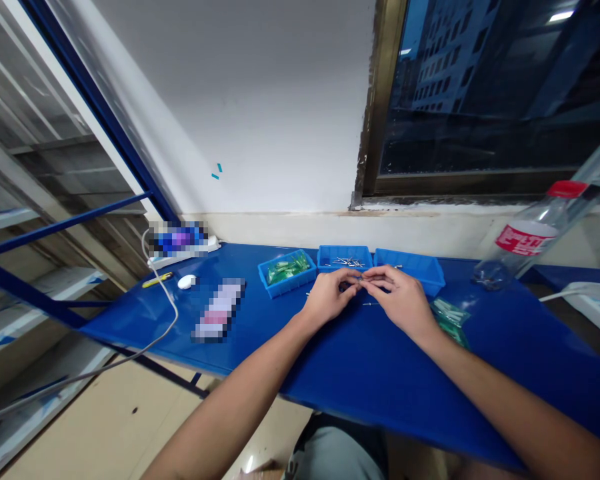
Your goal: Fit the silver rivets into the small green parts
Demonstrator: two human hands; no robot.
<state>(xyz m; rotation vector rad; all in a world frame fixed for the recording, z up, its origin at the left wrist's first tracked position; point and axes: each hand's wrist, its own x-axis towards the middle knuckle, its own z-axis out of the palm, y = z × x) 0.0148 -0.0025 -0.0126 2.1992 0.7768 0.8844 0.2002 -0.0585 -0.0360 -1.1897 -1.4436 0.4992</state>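
My left hand (333,293) and my right hand (400,293) meet at the fingertips above the blue table, just in front of the bins. Both are closed in a pinch; whatever lies between the fingers is too small to make out. Behind them, the middle blue bin (344,251) holds several thin silver metal pins (347,262). One loose metal pin (371,305) lies on the table under my right hand. The left blue bin (293,285) contains green-and-clear packets (287,268). My right hand partly covers the right blue bin (420,260).
More green packets (450,317) lie beside my right forearm. A clear bottle with a red cap (525,230) stands at the right. On the left are a phone-like flat object (220,310), a white oval object (187,282), a yellow cutter (157,280), and a cable (173,313) crossing the table edge.
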